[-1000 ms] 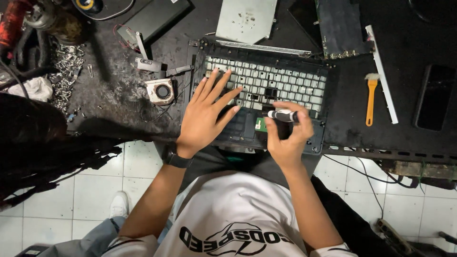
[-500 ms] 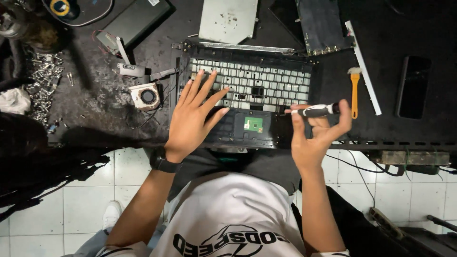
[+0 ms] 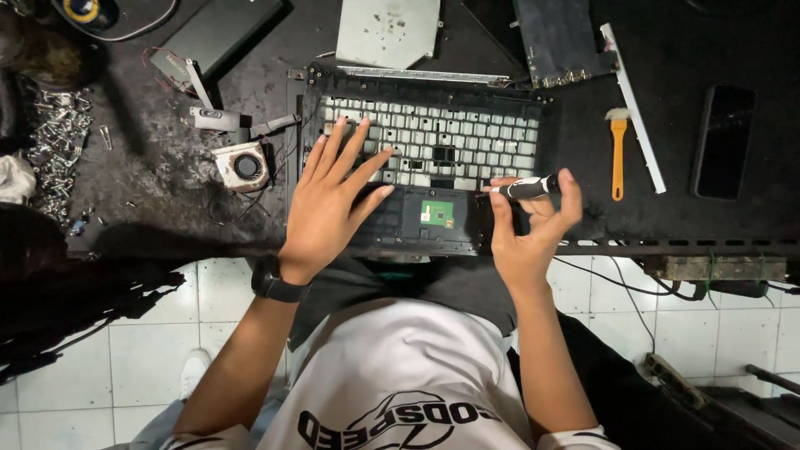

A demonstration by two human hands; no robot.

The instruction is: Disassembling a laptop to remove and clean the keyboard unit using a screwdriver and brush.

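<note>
An opened laptop shell (image 3: pixel 433 158), keyboard underside facing up, lies flat on the dark desk (image 3: pixel 708 225) directly in front of me, its near edge at the desk's front rim. A small green circuit board (image 3: pixel 437 212) sits in the middle of its lower section.

My left hand (image 3: pixel 329 200) rests palm-down on the shell's left part, fingers fully spread across the pale key backs and gripping nothing. A black watch (image 3: pixel 275 283) wraps that wrist.

My right hand (image 3: pixel 529 229) is raised over the shell's right lower corner, palm turned toward me, fingers loosely curled. Its thumb and fingertips pinch a short black screwdriver (image 3: pixel 525 187) held roughly level, tip pointing left. I cannot tell whether the tip touches the shell.

Left of the shell, a small cooling fan (image 3: pixel 242 167) lies on the desk, with a heap of loose screws (image 3: pixel 54 133) farther left. Above the shell rests a grey metal plate (image 3: pixel 387 33). To the right lie an orange-handled brush (image 3: pixel 617 150), a long white strip (image 3: pixel 633 108) just beside it, and a black phone (image 3: pixel 725 142) farther right. White floor tiles (image 3: pixel 150 350) show below the desk's edge.
</note>
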